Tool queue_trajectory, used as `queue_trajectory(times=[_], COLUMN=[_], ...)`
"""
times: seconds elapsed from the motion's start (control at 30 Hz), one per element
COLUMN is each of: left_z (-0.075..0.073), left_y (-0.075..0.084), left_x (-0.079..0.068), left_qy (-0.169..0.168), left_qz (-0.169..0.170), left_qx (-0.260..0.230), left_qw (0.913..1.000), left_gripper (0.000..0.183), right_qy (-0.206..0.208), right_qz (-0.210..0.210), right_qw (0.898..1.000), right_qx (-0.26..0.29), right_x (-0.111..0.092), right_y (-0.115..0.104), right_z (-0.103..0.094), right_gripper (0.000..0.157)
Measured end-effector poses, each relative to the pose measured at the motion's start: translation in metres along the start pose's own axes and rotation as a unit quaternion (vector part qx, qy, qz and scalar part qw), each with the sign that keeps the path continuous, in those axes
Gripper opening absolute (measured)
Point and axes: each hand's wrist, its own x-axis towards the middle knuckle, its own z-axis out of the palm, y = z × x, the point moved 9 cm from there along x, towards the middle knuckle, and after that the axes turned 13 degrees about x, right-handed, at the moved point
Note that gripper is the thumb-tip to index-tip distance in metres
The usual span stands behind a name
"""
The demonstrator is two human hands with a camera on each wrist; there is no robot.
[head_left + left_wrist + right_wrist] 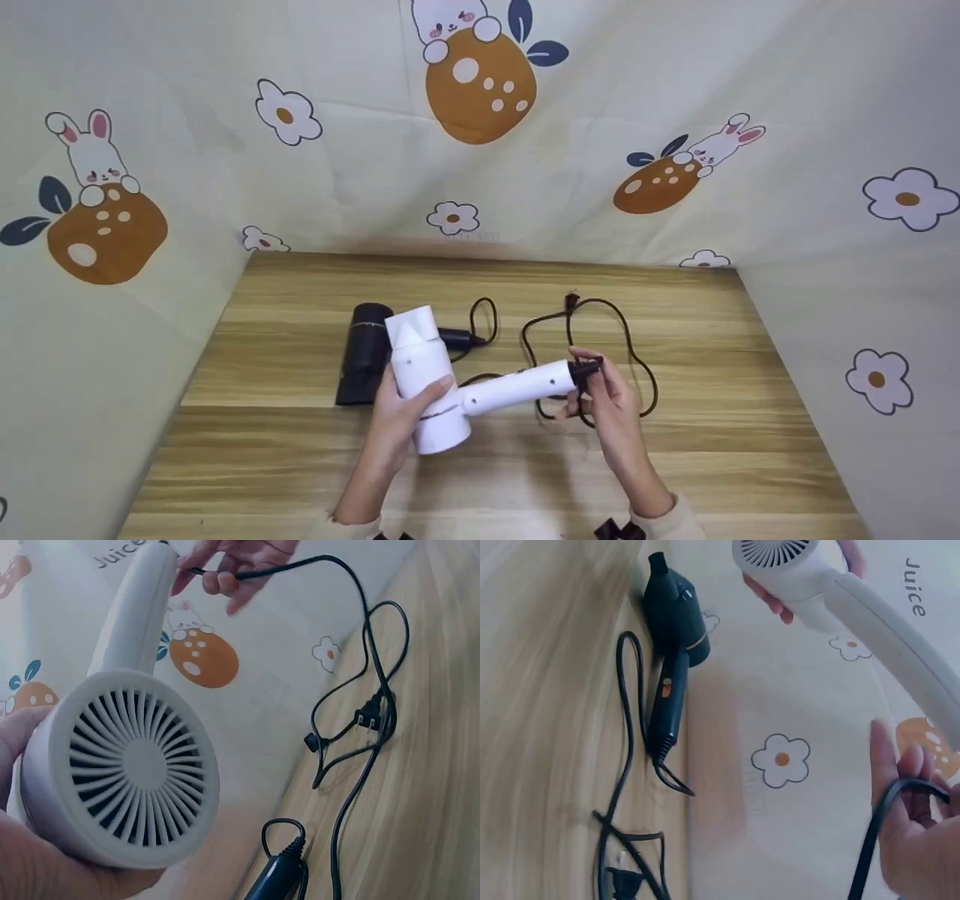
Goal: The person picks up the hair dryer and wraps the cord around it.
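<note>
In the head view, a white hair dryer is held up above the wooden table, its flat nozzle pointing away. My left hand grips its barrel, thumb across the front. The round slatted grille faces the left wrist camera. At the end of the handle, my right hand pinches the black cord by its base. From there the cord hangs down to the table. A black hair dryer lies on the table behind the white one, which partly hides it.
On the wooden table, black cord lies in loose loops to the right, with a two-pin plug. The black dryer's handle carries an orange switch. A patterned cloth encloses the back and sides.
</note>
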Motion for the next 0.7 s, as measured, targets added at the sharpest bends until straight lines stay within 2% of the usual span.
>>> queue_trajectory(times=[0.07,0.1,0.13,0.17,0.2,0.27,0.33,0.37,0.4,0.5,0.53,0.63,0.7], left_z=[0.003,0.005,0.006,0.006,0.006,0.006,0.005,0.004,0.003,-0.001,-0.003,-0.008,-0.01], left_y=[-0.001,-0.002,-0.002,-0.003,-0.003,-0.002,-0.001,0.0,0.001,0.006,0.007,0.01,0.012], left_x=[-0.002,-0.003,-0.003,-0.004,-0.005,-0.005,-0.004,-0.003,-0.003,-0.002,-0.002,-0.003,-0.002], left_qy=[-0.029,-0.044,-0.056,-0.062,-0.065,-0.063,-0.049,-0.039,-0.029,-0.002,0.006,0.023,0.024], left_qz=[-0.01,-0.016,-0.022,-0.026,-0.028,-0.025,-0.014,-0.007,0.001,0.031,0.04,0.06,0.067], left_qx=[-0.04,-0.062,-0.08,-0.095,-0.107,-0.12,-0.121,-0.117,-0.112,-0.087,-0.075,-0.037,-0.02], left_qw=[0.9987,0.997,0.995,0.9932,0.9917,0.9905,0.9914,0.9924,0.9933,0.9957,0.9964,0.9973,0.9973], left_gripper=[0.055,0.05,0.046,0.043,0.042,0.041,0.041,0.042,0.043,0.049,0.052,0.056,0.055], right_qy=[0.01,0.009,0.005,-0.004,-0.02,-0.052,-0.084,-0.096,-0.112,-0.148,-0.162,-0.209,-0.231], right_qz=[0.007,0.008,0.006,-0.001,-0.011,-0.032,-0.061,-0.075,-0.084,-0.106,-0.11,-0.118,-0.126], right_qw=[0.997,0.992,0.983,0.97,0.951,0.908,0.865,0.846,0.832,0.804,0.797,0.787,0.787], right_qx=[-0.077,-0.127,-0.183,-0.244,-0.307,-0.414,-0.491,-0.519,-0.537,-0.567,-0.572,-0.568,-0.559], right_x=[0.002,0.003,0.003,0.003,0.002,-0.002,-0.007,-0.01,-0.012,-0.017,-0.019,-0.025,-0.027], right_y=[0.0,0.0,-0.001,-0.001,-0.001,-0.001,-0.001,-0.001,-0.001,-0.003,-0.004,-0.009,-0.014], right_z=[-0.001,-0.001,0.001,0.003,0.008,0.018,0.03,0.036,0.041,0.051,0.053,0.057,0.057], right_gripper=[0.034,0.032,0.031,0.029,0.026,0.022,0.016,0.013,0.011,0.009,0.009,0.011,0.011])
